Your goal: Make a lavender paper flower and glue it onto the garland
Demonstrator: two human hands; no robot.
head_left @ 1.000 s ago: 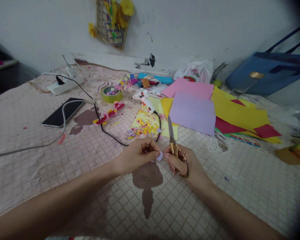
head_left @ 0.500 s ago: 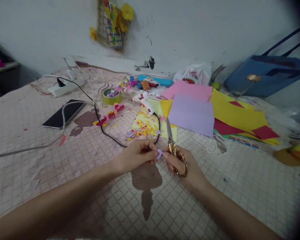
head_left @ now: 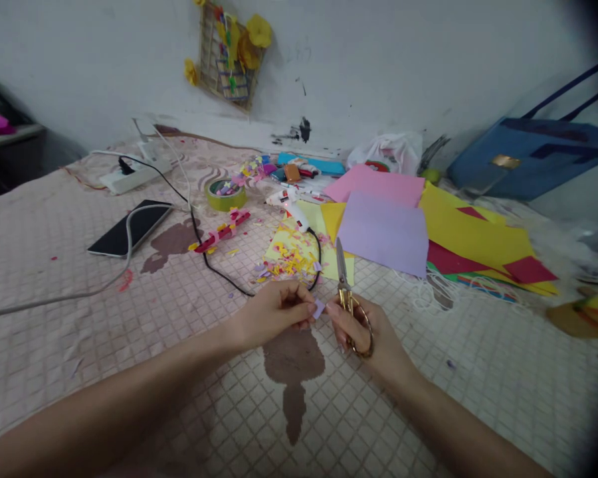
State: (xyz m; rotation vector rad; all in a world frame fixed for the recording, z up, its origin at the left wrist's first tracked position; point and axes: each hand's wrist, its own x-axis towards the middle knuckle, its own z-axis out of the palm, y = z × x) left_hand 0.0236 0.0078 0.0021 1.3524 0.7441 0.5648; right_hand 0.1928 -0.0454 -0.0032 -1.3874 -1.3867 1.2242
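Note:
My left hand [head_left: 285, 309] pinches a small piece of purple paper [head_left: 318, 309] between thumb and fingertips. Close on its right, my right hand [head_left: 356, 325] is closed around the gold handles of a pair of scissors [head_left: 345, 285], whose blades point away from me. A small gap lies between the right fingertips and the purple piece. Beyond the hands, small yellow, pink and purple scraps [head_left: 292, 260] lie on a pale yellow sheet. A white glue gun [head_left: 297, 216] rests just behind them.
Purple [head_left: 383, 232], pink and yellow sheets lie right of the scraps. On the left are a phone [head_left: 129, 229], a power strip [head_left: 137, 174], cables and green tape [head_left: 226, 197]. A red decorated strip [head_left: 222, 232] lies nearer the centre. A blue bag [head_left: 533, 156] stands at right.
The purple piece has turned to show more of its flat face. The right fingertips have moved slightly away from it. The whole view has shifted slightly.

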